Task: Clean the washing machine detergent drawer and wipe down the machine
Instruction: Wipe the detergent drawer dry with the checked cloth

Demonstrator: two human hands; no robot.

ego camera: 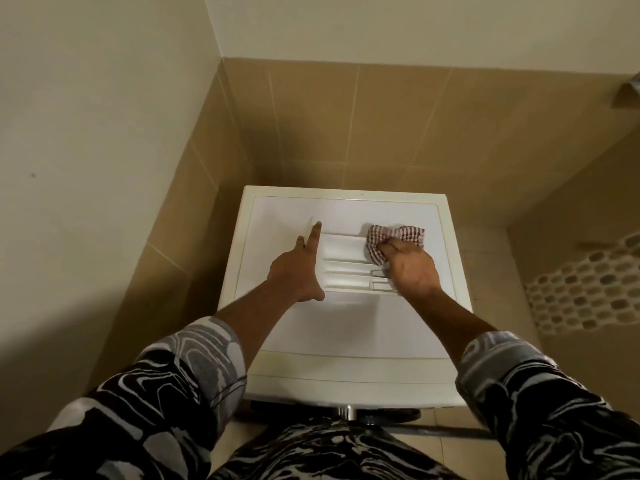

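Drawer on the machine's top, one hand at each side of it

The washing machine stands in a corner, with the side wall close on its left, the back wall just behind it and the floor to its right. The person stands before it, both arms reaching over its front edge. On the top, about midway, lies the detergent drawer. The left hand rests on the top against the drawer's left side, fingers straight toward the back wall. The right hand lies over the drawer's right end and grips the cloth, bunched at the drawer's far right corner — partly on the drawer, partly on the top behind it.
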